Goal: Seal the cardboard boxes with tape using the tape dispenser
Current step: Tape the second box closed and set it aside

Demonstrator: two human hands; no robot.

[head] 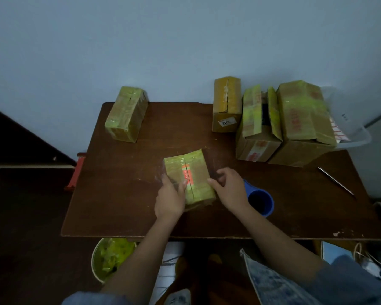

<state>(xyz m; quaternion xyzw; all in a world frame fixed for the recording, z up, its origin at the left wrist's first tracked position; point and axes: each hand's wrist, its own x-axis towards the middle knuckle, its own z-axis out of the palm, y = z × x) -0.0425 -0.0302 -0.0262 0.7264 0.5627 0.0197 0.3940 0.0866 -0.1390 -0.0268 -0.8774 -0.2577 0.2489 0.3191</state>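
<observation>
left hand (171, 198) lies on the near-left part of the small box (188, 177), thumb curled over the top face beside the centre seam, the other fingers wrapped down the left side and out of sight. right hand (230, 190) is at the box's right edge, fingers bent, tips touching the near-right corner; cannot tell whether it pinches a loose end of tape there or only presses the side. the small box sits mid-table, near the front, wrapped in yellowish tape, with an orange-red label (186, 173) along the seam. clear film or tape shows faintly round its left edge, hard to make out.

blue tape dispenser (260, 200) rests on the table (123, 194) just right of the right wrist, partly hidden by it; its blade and roll cannot be seen. both forearms reach in from the bottom of the view, converging on the box, wrists low.

far left: one taped box (127, 114). far right: a plain closed box (227, 104), an open-flapped box (259, 126) and a larger taped box (304, 122), close together. a thin metal rod (335, 180) lies at the right. light is dim; print on the labels is unreadable.
</observation>
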